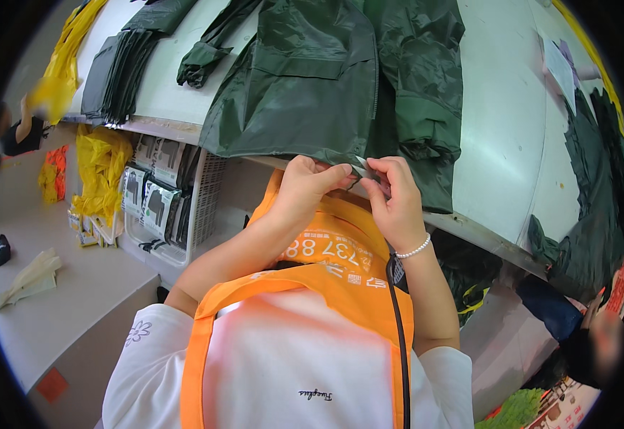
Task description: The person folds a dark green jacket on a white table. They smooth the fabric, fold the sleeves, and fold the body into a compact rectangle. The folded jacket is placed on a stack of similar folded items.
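A dark green rain jacket [305,93] lies across the work table, its lower hem hanging at the table's near edge. A zipper runs down its front opening, and one sleeve [426,114] lies to the right. My left hand [305,187] is closed in a pinch on the hem near the bottom of the zipper. Close beside it, my right hand [398,204] pinches the same hem with thumb and forefinger. A small white piece [360,166] shows between the fingertips of both hands; what it is I cannot make out.
Folded dark garments [115,75] lie at the table's far left, and more dark green garments [591,179] at the right. Below the edge stands a white basket [208,204] of packaged garments, with yellow garments [101,171] beside it. Other people are at both sides.
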The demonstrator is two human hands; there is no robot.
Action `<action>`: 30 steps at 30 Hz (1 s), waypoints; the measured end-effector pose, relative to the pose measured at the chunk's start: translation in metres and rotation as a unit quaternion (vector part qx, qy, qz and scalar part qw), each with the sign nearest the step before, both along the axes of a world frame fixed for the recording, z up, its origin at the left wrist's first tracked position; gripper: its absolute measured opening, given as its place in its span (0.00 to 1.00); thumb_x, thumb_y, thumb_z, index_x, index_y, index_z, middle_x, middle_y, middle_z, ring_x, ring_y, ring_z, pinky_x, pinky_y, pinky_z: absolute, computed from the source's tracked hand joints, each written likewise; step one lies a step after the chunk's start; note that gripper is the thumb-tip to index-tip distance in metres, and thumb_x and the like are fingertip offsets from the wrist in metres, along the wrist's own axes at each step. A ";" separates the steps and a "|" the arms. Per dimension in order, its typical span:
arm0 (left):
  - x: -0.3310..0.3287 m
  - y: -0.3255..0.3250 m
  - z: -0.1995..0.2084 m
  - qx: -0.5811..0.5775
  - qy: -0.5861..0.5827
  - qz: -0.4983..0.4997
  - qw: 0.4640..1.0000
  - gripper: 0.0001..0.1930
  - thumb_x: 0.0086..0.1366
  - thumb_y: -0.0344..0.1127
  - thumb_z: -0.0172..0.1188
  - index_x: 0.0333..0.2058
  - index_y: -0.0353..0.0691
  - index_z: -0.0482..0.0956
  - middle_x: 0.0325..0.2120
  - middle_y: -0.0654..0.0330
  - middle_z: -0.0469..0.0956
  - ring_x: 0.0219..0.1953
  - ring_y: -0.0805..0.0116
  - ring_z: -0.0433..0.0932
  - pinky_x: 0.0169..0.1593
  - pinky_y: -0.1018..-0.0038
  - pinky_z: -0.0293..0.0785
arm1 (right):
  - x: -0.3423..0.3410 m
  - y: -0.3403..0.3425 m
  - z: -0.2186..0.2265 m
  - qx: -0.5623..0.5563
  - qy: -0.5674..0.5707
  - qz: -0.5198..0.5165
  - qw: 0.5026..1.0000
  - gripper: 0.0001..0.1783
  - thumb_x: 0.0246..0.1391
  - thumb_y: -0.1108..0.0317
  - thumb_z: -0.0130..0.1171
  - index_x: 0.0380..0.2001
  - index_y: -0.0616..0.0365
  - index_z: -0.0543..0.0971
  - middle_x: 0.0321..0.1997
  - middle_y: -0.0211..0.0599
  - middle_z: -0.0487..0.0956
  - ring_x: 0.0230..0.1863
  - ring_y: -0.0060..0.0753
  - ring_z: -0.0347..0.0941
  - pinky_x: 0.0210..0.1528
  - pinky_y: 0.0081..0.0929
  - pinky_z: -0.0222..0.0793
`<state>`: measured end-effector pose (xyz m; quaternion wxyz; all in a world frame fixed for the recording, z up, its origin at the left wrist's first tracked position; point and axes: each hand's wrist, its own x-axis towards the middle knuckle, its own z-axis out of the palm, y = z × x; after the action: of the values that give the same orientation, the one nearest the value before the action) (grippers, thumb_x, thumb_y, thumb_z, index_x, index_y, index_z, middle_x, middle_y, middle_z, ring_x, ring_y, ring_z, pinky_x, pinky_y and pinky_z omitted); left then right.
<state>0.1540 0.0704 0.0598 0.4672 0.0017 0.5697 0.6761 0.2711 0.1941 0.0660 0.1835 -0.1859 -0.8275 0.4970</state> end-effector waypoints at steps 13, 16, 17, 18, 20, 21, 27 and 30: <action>0.003 -0.004 -0.014 0.036 -0.032 -0.007 0.999 0.07 0.58 0.31 0.61 0.35 0.36 0.80 0.28 0.65 0.79 0.29 0.78 0.74 0.34 0.80 0.70 | -0.019 -0.011 -0.013 -0.234 0.032 -0.075 0.969 0.19 0.53 0.78 0.58 0.49 0.62 0.69 0.34 0.30 0.72 0.30 0.17 0.70 0.32 0.15 0.67; -0.022 -0.023 -0.033 -0.006 -0.050 -0.247 0.968 0.11 0.62 0.36 0.59 0.38 0.34 0.79 0.32 0.60 0.81 0.34 0.75 0.77 0.38 0.78 0.73 | -0.022 -0.007 -0.057 -0.282 -0.033 -0.054 0.957 0.23 0.53 0.81 0.57 0.52 0.62 0.67 0.32 0.27 0.73 0.29 0.14 0.67 0.34 0.13 0.66; -0.043 -0.034 -0.032 -0.051 -0.038 -0.359 0.931 0.13 0.63 0.36 0.58 0.40 0.32 0.79 0.35 0.57 0.81 0.39 0.73 0.79 0.43 0.77 0.74 | -0.021 -0.009 -0.076 -0.237 -0.052 -0.075 0.967 0.21 0.52 0.82 0.57 0.51 0.62 0.68 0.31 0.28 0.74 0.30 0.15 0.68 0.35 0.14 0.67; -0.070 -0.047 -0.028 -0.074 -0.002 -0.324 0.943 0.12 0.62 0.38 0.60 0.36 0.33 0.79 0.32 0.57 0.82 0.34 0.73 0.79 0.37 0.78 0.74 | -0.015 -0.008 -0.095 -0.229 -0.075 -0.088 0.967 0.21 0.52 0.81 0.58 0.50 0.62 0.69 0.32 0.30 0.74 0.32 0.18 0.69 0.37 0.16 0.68; -0.139 -0.071 -0.027 -0.108 0.086 -0.184 0.973 0.11 0.60 0.39 0.61 0.30 0.35 0.80 0.26 0.58 0.81 0.28 0.72 0.79 0.32 0.79 0.73 | -0.016 -0.013 -0.089 -0.132 -0.186 -0.128 0.965 0.22 0.50 0.79 0.59 0.50 0.61 0.70 0.36 0.36 0.74 0.36 0.26 0.72 0.39 0.22 0.70; -0.176 -0.090 -0.046 -0.129 0.170 -0.066 0.975 0.11 0.61 0.38 0.61 0.35 0.35 0.78 0.30 0.59 0.81 0.31 0.73 0.78 0.34 0.78 0.73 | -0.021 -0.018 -0.072 -0.046 -0.272 -0.146 0.950 0.23 0.50 0.78 0.60 0.50 0.61 0.70 0.38 0.39 0.74 0.39 0.31 0.73 0.41 0.25 0.71; -0.354 -0.142 -0.096 -0.228 0.059 0.204 0.950 0.20 0.56 0.39 0.67 0.43 0.34 0.73 0.35 0.59 0.77 0.37 0.72 0.74 0.40 0.76 0.70 | -0.083 -0.049 -0.047 -0.009 -0.128 -0.250 0.960 0.13 0.56 0.76 0.56 0.45 0.68 0.75 0.44 0.39 0.72 0.42 0.28 0.74 0.44 0.21 0.71; -0.357 -0.125 -0.096 -0.133 0.228 0.159 0.951 0.17 0.54 0.32 0.67 0.40 0.34 0.73 0.32 0.60 0.76 0.36 0.70 0.73 0.40 0.75 0.70 | -0.156 -0.078 -0.022 -0.062 -0.126 -0.199 0.970 0.13 0.55 0.75 0.58 0.45 0.66 0.76 0.41 0.37 0.75 0.40 0.24 0.74 0.43 0.18 0.71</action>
<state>-0.2026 -0.0549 -0.0361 0.2072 0.0036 0.7386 0.6416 0.1150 0.1164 0.0437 0.1608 -0.4187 -0.7582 0.4733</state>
